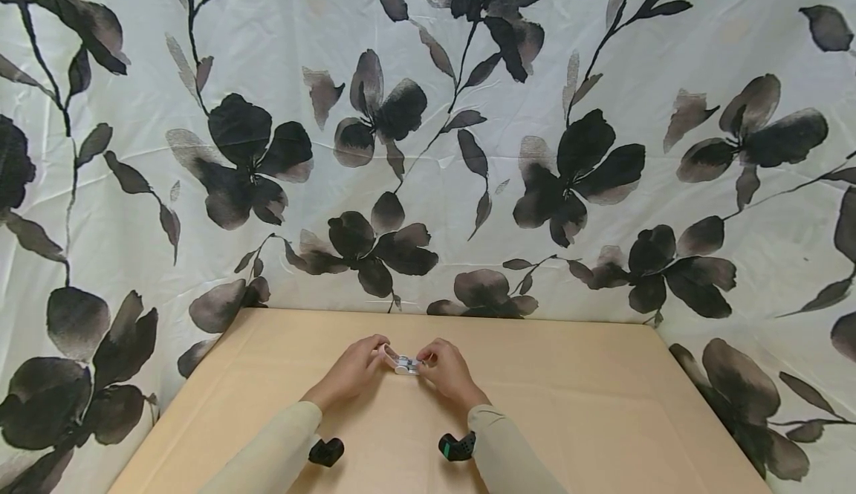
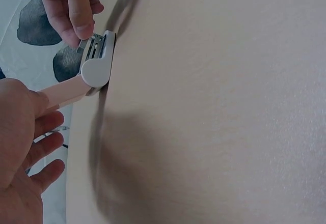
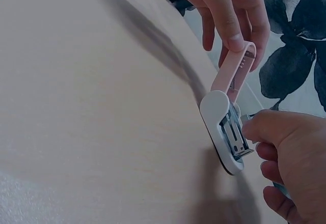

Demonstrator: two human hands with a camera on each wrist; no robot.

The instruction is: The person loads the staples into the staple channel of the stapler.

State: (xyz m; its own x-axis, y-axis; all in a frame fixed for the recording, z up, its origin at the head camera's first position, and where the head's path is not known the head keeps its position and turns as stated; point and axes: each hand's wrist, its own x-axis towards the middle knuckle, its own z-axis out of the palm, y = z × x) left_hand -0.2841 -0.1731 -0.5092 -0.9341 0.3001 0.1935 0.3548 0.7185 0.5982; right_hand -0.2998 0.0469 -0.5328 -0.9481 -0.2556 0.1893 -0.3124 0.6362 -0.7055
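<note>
One long pink plastic lid (image 3: 225, 74) is pinched in the fingers of the left hand (image 1: 351, 371), opened up. Next over, the rounded white plastic stapler body (image 3: 214, 111) is placed between both hands, low at the pale tan tabletop (image 1: 568, 397); actual contact can't be told. A small grey metal piece (image 2: 81, 46) by the silver slotted track (image 3: 234, 136) looks pinched in the fingers of the right hand (image 1: 449, 371). Imo the lid should be held well back and the piece worked straight along the track, never twisted. Both hands are angled inward, toward each other.
</note>
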